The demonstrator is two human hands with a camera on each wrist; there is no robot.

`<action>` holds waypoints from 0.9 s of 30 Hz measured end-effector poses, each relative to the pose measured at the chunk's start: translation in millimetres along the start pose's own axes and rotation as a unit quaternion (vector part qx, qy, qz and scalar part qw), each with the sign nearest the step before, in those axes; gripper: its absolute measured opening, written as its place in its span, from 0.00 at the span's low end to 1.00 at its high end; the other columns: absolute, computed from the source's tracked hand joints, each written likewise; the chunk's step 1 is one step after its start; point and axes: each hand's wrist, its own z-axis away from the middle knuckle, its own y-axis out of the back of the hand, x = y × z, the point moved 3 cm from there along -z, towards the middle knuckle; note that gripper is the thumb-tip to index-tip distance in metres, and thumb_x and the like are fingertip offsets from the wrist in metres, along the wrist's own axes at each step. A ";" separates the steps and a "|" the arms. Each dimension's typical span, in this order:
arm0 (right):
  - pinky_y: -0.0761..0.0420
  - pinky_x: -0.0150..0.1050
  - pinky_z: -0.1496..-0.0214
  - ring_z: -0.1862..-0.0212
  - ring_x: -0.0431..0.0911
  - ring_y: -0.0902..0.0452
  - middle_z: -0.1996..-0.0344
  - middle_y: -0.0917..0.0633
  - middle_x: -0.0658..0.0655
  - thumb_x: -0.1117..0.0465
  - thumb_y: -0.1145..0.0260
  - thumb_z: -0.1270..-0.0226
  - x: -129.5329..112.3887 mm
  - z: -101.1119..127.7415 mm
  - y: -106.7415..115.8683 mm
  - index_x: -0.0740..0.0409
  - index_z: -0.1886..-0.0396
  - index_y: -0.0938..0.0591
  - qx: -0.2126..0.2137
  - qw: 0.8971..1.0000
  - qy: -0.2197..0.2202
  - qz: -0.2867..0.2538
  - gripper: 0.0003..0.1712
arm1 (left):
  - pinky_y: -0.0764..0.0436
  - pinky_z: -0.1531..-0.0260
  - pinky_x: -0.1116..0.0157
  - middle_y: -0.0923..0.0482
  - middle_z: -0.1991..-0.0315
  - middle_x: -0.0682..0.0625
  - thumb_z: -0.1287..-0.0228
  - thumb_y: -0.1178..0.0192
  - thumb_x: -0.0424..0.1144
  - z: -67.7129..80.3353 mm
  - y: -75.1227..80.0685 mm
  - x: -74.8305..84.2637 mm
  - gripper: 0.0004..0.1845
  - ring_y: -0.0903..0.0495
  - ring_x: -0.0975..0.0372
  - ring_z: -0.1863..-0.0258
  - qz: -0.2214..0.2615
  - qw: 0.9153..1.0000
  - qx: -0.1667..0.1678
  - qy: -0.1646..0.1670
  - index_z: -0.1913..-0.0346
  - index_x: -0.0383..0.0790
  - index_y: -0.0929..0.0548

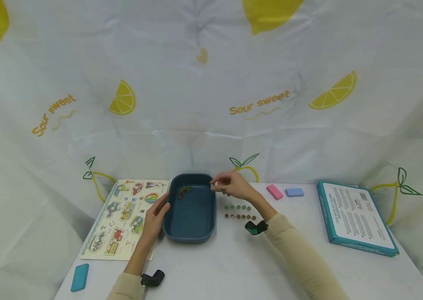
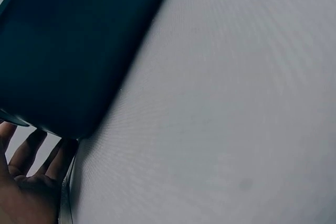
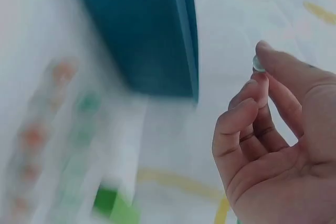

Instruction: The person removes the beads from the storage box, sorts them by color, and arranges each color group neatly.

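Note:
My right hand (image 1: 234, 185) is by the upper right rim of a dark blue tray (image 1: 190, 221). Thumb and fingertips pinch a small clear, pale green glass bead (image 3: 258, 64), while the other fingers curl loosely. At the tray's left side my left hand (image 1: 155, 216) holds the rim, its thumb lapping over the edge and its fingers (image 2: 26, 153) against the outer wall. A small cluster of reddish and green beads (image 1: 183, 191) lies inside, toward the upper left. Right of the tray, a row of pale green beads (image 1: 238, 207) sits behind a row of reddish-amber beads (image 1: 238, 216).
A picture puzzle board (image 1: 136, 225) lies left of the tray, with a teal block (image 1: 80, 278) in front of it. Pink (image 1: 274, 192) and blue (image 1: 294, 192) blocks lie at the back right, beside a flat teal box (image 1: 357, 216). A lemon-print cloth (image 1: 192, 96) hangs behind.

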 end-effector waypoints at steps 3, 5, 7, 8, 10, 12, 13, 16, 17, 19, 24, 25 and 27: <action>0.20 0.34 0.72 0.72 0.43 0.24 0.71 0.17 0.55 0.54 0.25 0.30 24.0 30.3 16.5 0.59 0.48 0.10 0.022 0.999 -0.027 0.008 0.17 | 0.30 0.37 0.88 0.31 0.19 0.50 0.17 0.44 0.47 2.1 1.4 -0.9 0.26 0.33 0.54 0.19 0.002 1.000 0.002 0.005 0.21 0.53 0.28; 0.21 0.32 0.72 0.71 0.43 0.25 0.70 0.17 0.55 0.55 0.25 0.30 41.7 50.3 24.4 0.59 0.49 0.10 0.034 0.998 -0.049 0.019 0.16 | 0.30 0.37 0.88 0.31 0.19 0.50 0.17 0.44 0.47 3.3 2.1 -0.9 0.26 0.33 0.54 0.19 0.005 1.000 0.003 0.006 0.22 0.52 0.28; 0.22 0.31 0.71 0.69 0.42 0.25 0.70 0.18 0.54 0.56 0.24 0.30 59.0 69.3 31.0 0.58 0.50 0.10 0.045 0.996 -0.069 0.037 0.15 | 0.30 0.37 0.88 0.32 0.19 0.50 0.17 0.44 0.48 2.5 1.6 -0.6 0.26 0.33 0.54 0.19 0.006 1.000 -0.001 0.005 0.21 0.53 0.28; 0.23 0.30 0.71 0.69 0.42 0.26 0.70 0.18 0.53 0.57 0.24 0.31 66.8 77.7 33.9 0.59 0.51 0.10 0.049 0.995 -0.076 0.048 0.13 | 0.31 0.37 0.88 0.32 0.19 0.49 0.17 0.44 0.49 1.9 1.2 -0.2 0.27 0.34 0.54 0.19 0.006 1.000 -0.003 0.004 0.21 0.53 0.29; 0.25 0.29 0.70 0.68 0.41 0.27 0.70 0.19 0.52 0.59 0.24 0.32 80.0 92.6 38.3 0.58 0.53 0.09 0.055 0.992 -0.089 0.071 0.11 | 0.31 0.37 0.88 0.32 0.19 0.50 0.18 0.44 0.50 0.4 0.5 -0.1 0.27 0.34 0.54 0.18 0.008 1.000 -0.008 0.003 0.21 0.54 0.29; 0.27 0.29 0.69 0.67 0.40 0.27 0.71 0.19 0.51 0.61 0.24 0.33 89.9 102.7 40.8 0.57 0.54 0.09 0.059 0.990 -0.097 0.086 0.09 | 0.31 0.37 0.88 0.32 0.19 0.50 0.17 0.44 0.50 -0.8 0.0 0.7 0.27 0.34 0.54 0.18 0.008 1.000 -0.010 0.001 0.21 0.54 0.29; 0.28 0.29 0.69 0.67 0.40 0.28 0.71 0.19 0.51 0.61 0.24 0.33 93.9 106.3 41.5 0.57 0.55 0.08 0.061 0.989 -0.100 0.092 0.09 | 0.31 0.37 0.88 0.32 0.19 0.50 0.17 0.44 0.49 -1.0 -0.3 1.2 0.27 0.34 0.54 0.18 0.008 1.000 -0.009 0.001 0.21 0.53 0.29; 0.29 0.29 0.69 0.67 0.41 0.28 0.71 0.19 0.51 0.62 0.24 0.33 101.0 111.5 41.5 0.56 0.55 0.08 0.063 0.987 -0.109 0.095 0.08 | 0.31 0.37 0.89 0.32 0.19 0.50 0.17 0.44 0.48 -0.9 -1.0 2.1 0.26 0.34 0.54 0.18 0.007 1.000 -0.006 0.002 0.21 0.53 0.29; 0.29 0.29 0.69 0.67 0.41 0.28 0.72 0.19 0.51 0.61 0.24 0.33 102.0 111.8 41.2 0.56 0.55 0.08 0.064 0.987 -0.111 0.096 0.08 | 0.31 0.37 0.89 0.32 0.19 0.49 0.17 0.45 0.48 -1.0 -1.5 2.5 0.26 0.34 0.53 0.18 0.006 1.000 -0.006 0.002 0.21 0.53 0.29; 0.29 0.29 0.69 0.67 0.42 0.28 0.72 0.19 0.51 0.61 0.24 0.33 102.6 110.9 40.8 0.56 0.55 0.08 0.063 0.986 -0.114 0.100 0.09 | 0.31 0.37 0.89 0.32 0.19 0.49 0.17 0.45 0.47 -1.7 -1.8 2.0 0.26 0.34 0.54 0.18 0.008 1.000 -0.007 0.001 0.21 0.53 0.29; 0.29 0.29 0.69 0.68 0.42 0.28 0.72 0.19 0.51 0.62 0.23 0.34 100.0 106.8 42.2 0.59 0.49 0.09 0.045 0.987 -0.106 0.109 0.14 | 0.30 0.37 0.88 0.32 0.19 0.49 0.17 0.44 0.46 -1.9 -1.5 1.9 0.26 0.34 0.54 0.18 0.009 1.000 -0.008 -0.001 0.21 0.52 0.29; 0.29 0.29 0.70 0.69 0.42 0.28 0.72 0.18 0.52 0.62 0.22 0.34 98.7 105.7 43.7 0.60 0.48 0.10 0.044 0.988 -0.103 0.107 0.16 | 0.30 0.37 0.88 0.32 0.19 0.49 0.17 0.45 0.46 -1.7 -1.2 2.0 0.26 0.34 0.54 0.18 0.007 1.000 -0.008 -0.001 0.21 0.52 0.29; 0.27 0.29 0.72 0.70 0.41 0.27 0.71 0.18 0.53 0.61 0.22 0.34 95.1 102.2 47.1 0.62 0.44 0.12 0.050 0.989 -0.094 0.099 0.20 | 0.30 0.37 0.88 0.32 0.19 0.49 0.17 0.45 0.45 -1.1 -0.3 2.6 0.26 0.34 0.53 0.18 0.004 1.000 -0.006 -0.001 0.21 0.52 0.29</action>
